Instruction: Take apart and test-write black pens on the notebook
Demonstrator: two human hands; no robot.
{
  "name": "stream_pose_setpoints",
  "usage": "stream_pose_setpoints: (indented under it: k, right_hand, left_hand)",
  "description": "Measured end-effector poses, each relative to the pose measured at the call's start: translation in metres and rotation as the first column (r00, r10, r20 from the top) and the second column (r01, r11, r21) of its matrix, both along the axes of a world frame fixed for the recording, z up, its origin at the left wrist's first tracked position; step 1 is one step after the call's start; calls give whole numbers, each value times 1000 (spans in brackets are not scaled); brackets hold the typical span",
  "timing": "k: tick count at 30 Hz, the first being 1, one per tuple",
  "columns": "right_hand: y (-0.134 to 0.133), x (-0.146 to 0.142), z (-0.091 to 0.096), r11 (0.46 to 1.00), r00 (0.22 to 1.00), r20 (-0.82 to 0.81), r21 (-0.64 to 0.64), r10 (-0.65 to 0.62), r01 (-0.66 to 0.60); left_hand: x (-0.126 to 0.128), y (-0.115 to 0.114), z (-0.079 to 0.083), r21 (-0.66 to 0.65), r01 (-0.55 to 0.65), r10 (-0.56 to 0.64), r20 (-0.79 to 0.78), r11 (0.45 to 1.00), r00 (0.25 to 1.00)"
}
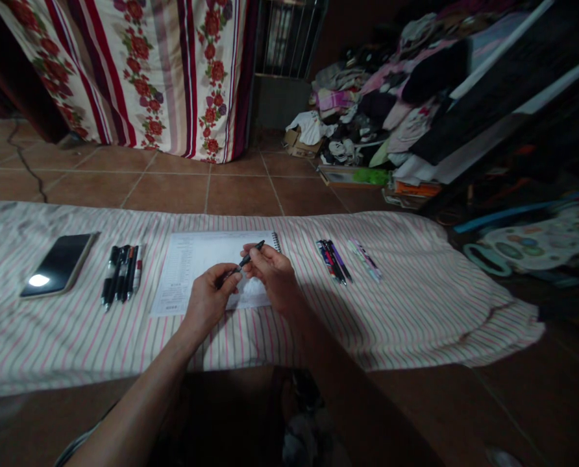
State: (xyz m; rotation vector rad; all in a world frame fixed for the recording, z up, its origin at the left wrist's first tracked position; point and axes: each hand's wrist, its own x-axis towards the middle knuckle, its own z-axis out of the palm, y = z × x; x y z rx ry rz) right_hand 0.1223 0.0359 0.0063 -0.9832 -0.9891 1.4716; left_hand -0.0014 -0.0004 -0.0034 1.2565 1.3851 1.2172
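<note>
Both my hands hold one black pen (247, 258) above a white spiral notebook page (192, 259) that lies on a striped cloth (416, 311). My left hand (210, 298) pinches the pen's lower end. My right hand (272, 272) grips its upper part with curled fingers. The pen tilts up to the right, just over the paper.
A row of several pens (121, 272) lies left of the notebook, and a dark phone (58, 264) beyond them. More pens (334, 261) and a pale pen (365, 259) lie to the right. Tiled floor (241, 188), a floral curtain (143, 71) and piled clothes (377, 104) lie behind.
</note>
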Motion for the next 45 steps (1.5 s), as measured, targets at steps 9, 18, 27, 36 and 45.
stream_pose_setpoints:
  k: [9,18,27,36,45]
  right_hand:
    - [0,0,1,999,999,35,42,30,-31]
    - [0,3,6,996,996,41,37,79,-80]
    - [0,8,4,996,996,62,59,62,-66]
    - [0,7,3,997,991,124,44,49,-55]
    - [-1,9,3,995,995,84,70,60,-66]
  left_hand:
    - [-3,1,-2,13,-8,8,35,1000,999]
    - [-1,-1,3,5,10,-10,88,1000,996]
    - [-3,0,1,-3,14,-13,103,1000,995]
    - [-4,-2,4,-12,-12,13,90,1000,996]
    - [-5,-1,2,-16,11,-10,89,1000,996]
